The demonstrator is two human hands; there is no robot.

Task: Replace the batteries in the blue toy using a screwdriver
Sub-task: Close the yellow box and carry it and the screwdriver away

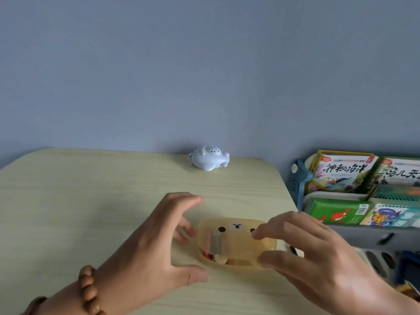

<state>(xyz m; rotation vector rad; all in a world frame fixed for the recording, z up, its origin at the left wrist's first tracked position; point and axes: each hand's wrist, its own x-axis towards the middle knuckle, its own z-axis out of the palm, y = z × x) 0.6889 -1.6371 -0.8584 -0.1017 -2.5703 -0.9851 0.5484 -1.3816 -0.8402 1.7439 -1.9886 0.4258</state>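
A pale blue toy [208, 160] lies at the far edge of the wooden table [68, 201], against the wall. Near me sits a translucent yellow box [236, 242] with a bear face on its lid; red-tipped things show through its front, too blurred to name. My left hand [159, 244] is spread at the box's left end, fingers apart, not clearly touching it. My right hand [313, 251] has its fingers on the lid's right end and its thumb at the front right corner. No screwdriver is visible.
A grey rack [354, 237] stands to the right of the table, holding picture books [341, 173] and green boxes [336, 212]. A beaded bracelet [89, 289] is on my left wrist. The table's right edge runs close to the box.
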